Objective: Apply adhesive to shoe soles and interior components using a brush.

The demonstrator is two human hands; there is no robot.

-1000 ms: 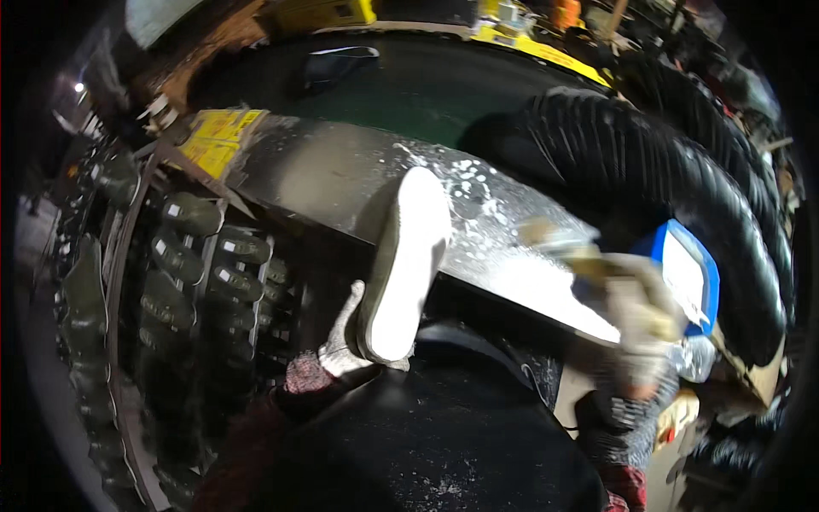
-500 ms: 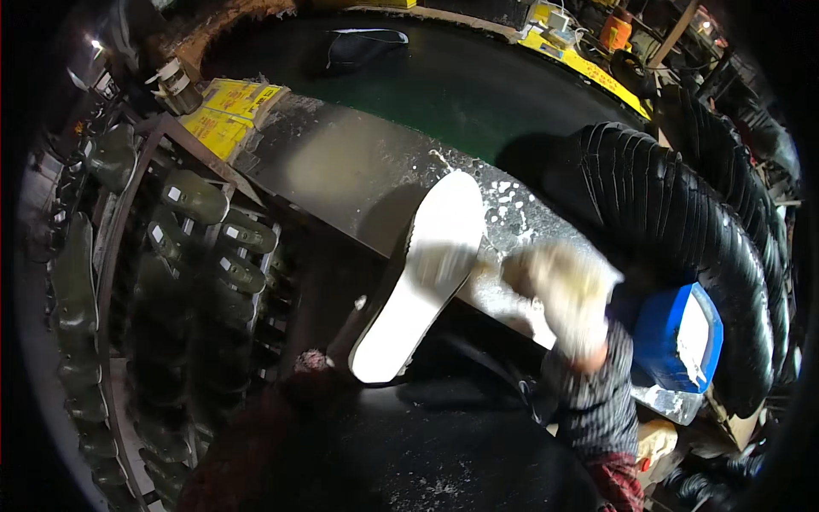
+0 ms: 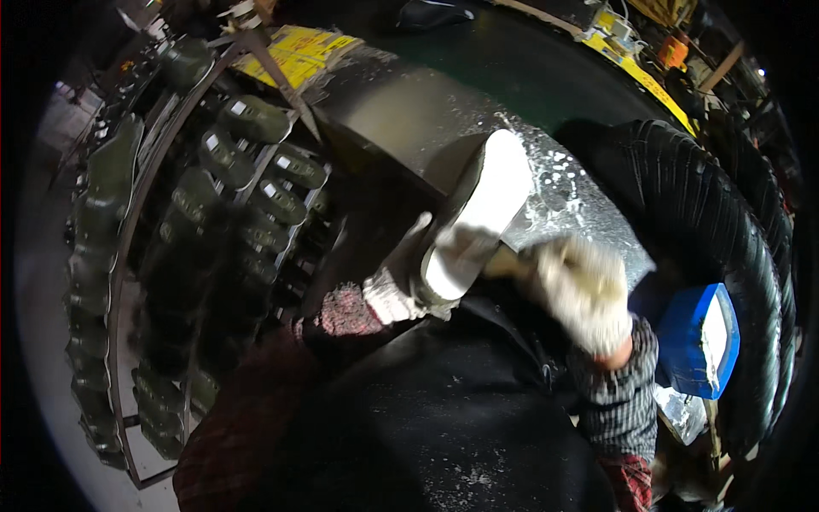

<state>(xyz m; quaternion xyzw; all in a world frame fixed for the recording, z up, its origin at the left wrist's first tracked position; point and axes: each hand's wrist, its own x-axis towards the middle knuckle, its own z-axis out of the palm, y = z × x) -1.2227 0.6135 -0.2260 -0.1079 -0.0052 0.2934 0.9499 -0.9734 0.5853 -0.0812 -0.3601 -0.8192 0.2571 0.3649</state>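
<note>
A dark shoe [image 3: 503,183] is tilted bottom up over the near edge of the bench, its underside bright white. My left hand [image 3: 397,286], in a pale work glove, is closed on it near the heel; part of the fingers is hidden behind the shoe. On the other side, my right hand [image 3: 584,290], also gloved and blurred by motion, grips what looks like a brush [image 3: 505,262]. The brush's tan end is beside the white underside, and a shadow falls across the heel part. I cannot tell whether it touches.
A blue tub [image 3: 687,341] with white stuff in it stands at the right. Behind it, black ribbed pieces [image 3: 691,188] are stacked in a long curve. The bench [image 3: 409,111] bears white splashes. Dark green boot-like pieces [image 3: 247,119] fill a metal rack [image 3: 128,247] at the left.
The view has shifted, so the bench and rack sit further right. The shoe is turned more upright, and my left glove now shows at its heel. The brush has come nearer the heel.
</note>
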